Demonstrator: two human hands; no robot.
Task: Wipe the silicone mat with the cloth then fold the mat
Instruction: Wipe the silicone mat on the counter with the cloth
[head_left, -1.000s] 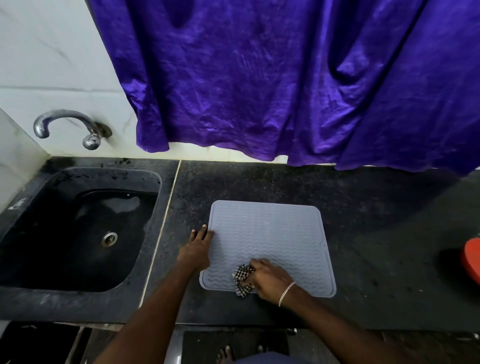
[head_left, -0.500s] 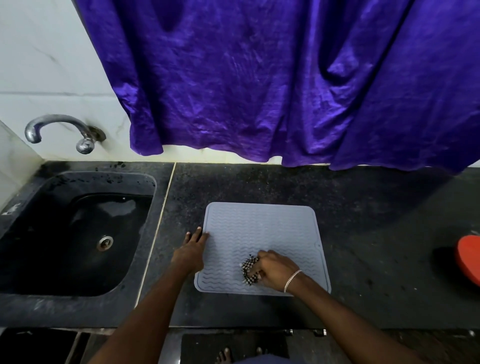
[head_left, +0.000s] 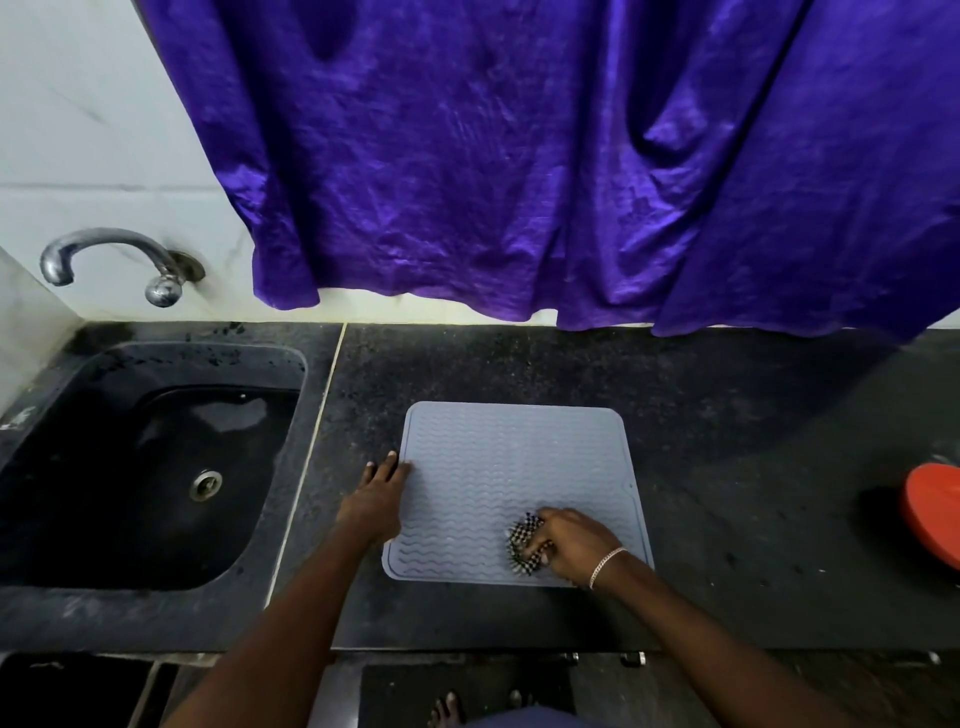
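Note:
A grey silicone mat (head_left: 511, 467) with a wavy ribbed surface lies flat on the dark counter. My left hand (head_left: 376, 496) rests on its left edge with straight fingers, pressing it down. My right hand (head_left: 569, 543) grips a bunched black-and-white checked cloth (head_left: 522, 540) and holds it against the mat near the front right corner. Part of the cloth is hidden under my fingers.
A black sink (head_left: 150, 467) with a metal tap (head_left: 119, 260) lies to the left of the mat. A purple curtain (head_left: 519, 156) hangs over the back of the counter (head_left: 753, 467). A red round object (head_left: 935, 512) sits at the right edge.
My right hand has slid the cloth to the right along the mat's front part. My left hand has stayed on the left edge.

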